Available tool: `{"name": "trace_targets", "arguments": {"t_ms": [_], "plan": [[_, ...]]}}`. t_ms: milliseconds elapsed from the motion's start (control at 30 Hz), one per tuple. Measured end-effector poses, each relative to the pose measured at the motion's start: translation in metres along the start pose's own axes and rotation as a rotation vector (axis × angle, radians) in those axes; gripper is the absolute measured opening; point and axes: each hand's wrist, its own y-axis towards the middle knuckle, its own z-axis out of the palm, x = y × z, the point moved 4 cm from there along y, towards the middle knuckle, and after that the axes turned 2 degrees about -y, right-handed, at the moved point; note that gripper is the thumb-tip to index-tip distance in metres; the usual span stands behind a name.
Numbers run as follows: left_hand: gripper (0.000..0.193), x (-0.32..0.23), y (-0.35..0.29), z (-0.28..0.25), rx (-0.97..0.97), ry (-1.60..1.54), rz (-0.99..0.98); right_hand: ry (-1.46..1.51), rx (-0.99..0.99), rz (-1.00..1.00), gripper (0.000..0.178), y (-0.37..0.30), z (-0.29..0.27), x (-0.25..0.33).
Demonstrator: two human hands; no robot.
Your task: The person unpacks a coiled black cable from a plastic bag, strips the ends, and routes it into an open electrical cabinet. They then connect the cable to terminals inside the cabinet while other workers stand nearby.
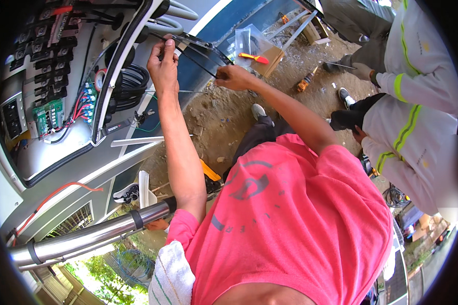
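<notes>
My left hand [164,63] is raised at the edge of an open metal cabinet [66,147], thumb and fingers closed on a thin black strip [196,62] that looks like a cable tie. My right hand [235,78], farther right, pinches the strip's other end, and the strip slants down between the two hands. A thicker dark band runs just behind it; I cannot tell what it is. Grey corrugated conduit [180,10] enters the cabinet above my left hand. Inside the cabinet hangs a coil of black cable [132,86].
Green circuit boards [50,115] with wires sit in the cabinet. A shiny metal pole [96,234] crosses at lower left. Two people in pale shirts [417,117] stand at right. A red-and-yellow knife [254,58] lies by cardboard [271,60]; an orange power tool [305,82] is on the dirt.
</notes>
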Motion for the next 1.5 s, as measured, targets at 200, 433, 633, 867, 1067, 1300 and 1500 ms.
{"name": "trace_targets", "arguments": {"t_ms": [200, 433, 633, 867, 1067, 1300, 1500], "plan": [[0.025, 0.009, 0.002, 0.004, -0.038, 0.026, 0.033, -0.342, 0.197, 0.241, 0.034, -0.125, 0.015, -0.096], [0.025, 0.010, 0.015, 0.003, -0.105, -0.024, 0.080, -0.420, 0.193, 0.452, 0.033, -0.251, 0.006, -0.177], [0.031, 0.009, 0.023, 0.004, -0.146, 0.088, 0.094, -0.469, 0.271, 0.716, 0.037, -0.325, 0.009, -0.225], [0.038, 0.053, -0.014, 0.015, -0.071, 0.005, 0.030, -0.435, 0.006, 0.828, 0.032, -0.353, -0.006, -0.216], [0.041, 0.163, -0.132, 0.029, 0.347, 0.327, -0.372, -0.475, -0.093, 0.781, 0.029, -0.326, -0.028, -0.173], [0.048, 0.275, -0.264, 0.084, 0.627, 0.225, -0.490, -0.490, 0.070, 0.681, 0.030, -0.299, -0.026, -0.138], [0.031, 0.370, -0.288, 0.074, 0.873, 0.504, -0.395, -0.487, 0.159, 0.551, 0.035, -0.293, -0.011, -0.153]]}}
